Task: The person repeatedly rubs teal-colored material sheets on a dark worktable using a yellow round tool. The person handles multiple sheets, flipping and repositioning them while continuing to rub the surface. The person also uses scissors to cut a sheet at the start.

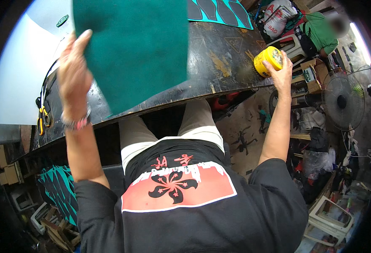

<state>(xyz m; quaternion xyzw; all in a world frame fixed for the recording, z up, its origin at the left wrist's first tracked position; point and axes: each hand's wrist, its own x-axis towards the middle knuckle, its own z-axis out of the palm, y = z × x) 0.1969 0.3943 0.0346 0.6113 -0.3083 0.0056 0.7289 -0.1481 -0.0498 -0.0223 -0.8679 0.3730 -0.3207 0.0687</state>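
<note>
My left hand (72, 69) holds up a dark green sheet (133, 46) of stiff material, gripped at its left edge, above the dark worn worktable (219, 63). My right hand (281, 69) reaches out to the table's right end and rests on a round yellow can (267, 60) that lies tilted on its side there. A bracelet sits on my left wrist.
Orange-handled scissors (42, 116) lie on the table's left end beside a white sheet (17, 80). Teal cut-out pieces (219, 10) lie at the far edge. A person in a green shirt (322, 31) sits beyond, near a standing fan (341, 101), boxes and clutter.
</note>
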